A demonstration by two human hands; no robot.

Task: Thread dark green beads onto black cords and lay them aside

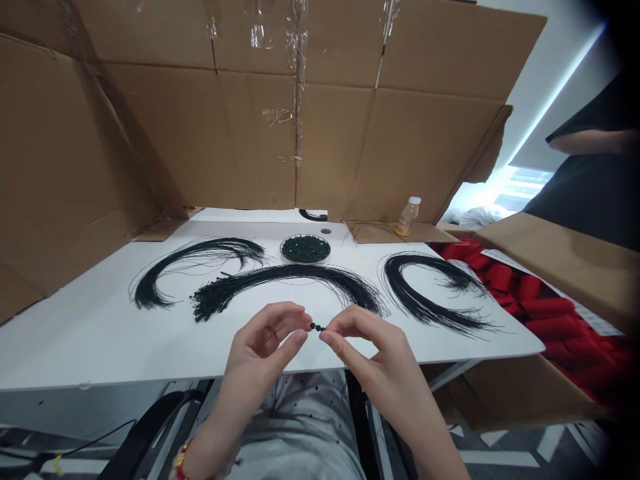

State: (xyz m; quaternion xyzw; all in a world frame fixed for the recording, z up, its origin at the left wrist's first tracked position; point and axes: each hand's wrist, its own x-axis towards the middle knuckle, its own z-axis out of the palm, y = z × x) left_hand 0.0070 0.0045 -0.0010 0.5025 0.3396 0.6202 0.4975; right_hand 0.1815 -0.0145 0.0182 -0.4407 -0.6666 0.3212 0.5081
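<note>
Over the front of the white table, my left hand (267,340) pinches one end of a short row of dark beads (317,327). From the other side, my right hand (367,340) holds the same row between thumb and forefinger. The cord itself is too thin to make out there. Just beyond my hands lies a curved bundle of black cords (300,272), its left end thick with dark beads (210,300). Behind it stands a round dish (330,249) full of small dark green beads (305,248).
More black cord bundles lie left (165,267) and right (400,287). Cardboard walls (250,133) enclose the back and left. A small bottle (409,217) stands at back right. Beside the table, a carton (550,260) holds red rolls (545,308); a person (595,160) stands beyond.
</note>
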